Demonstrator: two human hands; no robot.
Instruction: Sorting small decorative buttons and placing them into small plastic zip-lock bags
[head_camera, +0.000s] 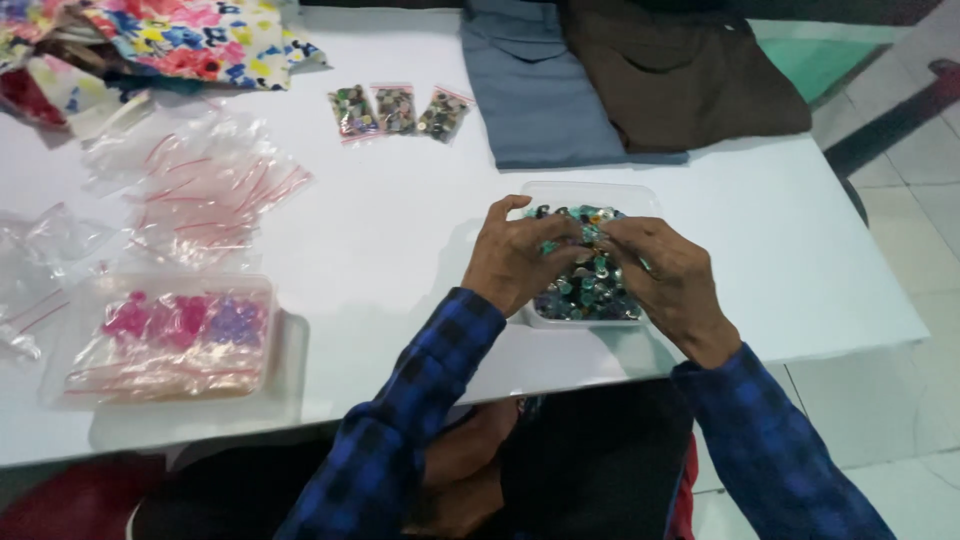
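Blue checked sleeves nearest, then left hand (515, 262) and right hand (665, 275) meeting over clear tub (590, 192) of mixed buttons (590, 290) at white desk (400, 230) front edge, each grip pinched on buttons, 3 filled bags (398, 110) beyond.

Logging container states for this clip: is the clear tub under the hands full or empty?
Full. The tub holds a heap of small dark and green buttons, with the left hand and right hand over it.
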